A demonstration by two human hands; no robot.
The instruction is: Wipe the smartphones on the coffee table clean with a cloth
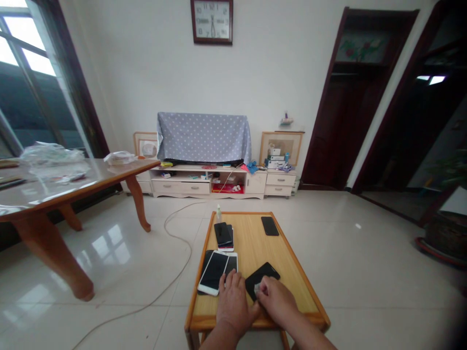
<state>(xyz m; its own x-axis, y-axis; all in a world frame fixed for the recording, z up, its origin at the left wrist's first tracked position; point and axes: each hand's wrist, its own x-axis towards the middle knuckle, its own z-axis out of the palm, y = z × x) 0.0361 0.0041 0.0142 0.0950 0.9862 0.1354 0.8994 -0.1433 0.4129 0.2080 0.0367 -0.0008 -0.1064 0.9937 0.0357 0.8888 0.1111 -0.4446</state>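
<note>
My left hand (233, 301) rests on the low wooden table (255, 245) with its fingers stretched flat, fingertips beside a white phone (213, 272) and touching the left edge of a black phone (261, 278). My right hand (277, 297) is closed in a pinch on a small pale cloth or wipe (258, 288) pressed onto the black phone's screen. Another white-edged phone (231, 263) lies under the first white one. A stack of dark phones (224, 235) sits further up the table's left side, and one black phone (270, 226) lies at the far right.
A small spray bottle (219, 212) stands at the table's far left corner. A large wooden dining table (73, 184) stands to the left. A white cable (175, 238) trails over the tiled floor. A covered TV stand (204, 182) lines the back wall; dark doorways open at right.
</note>
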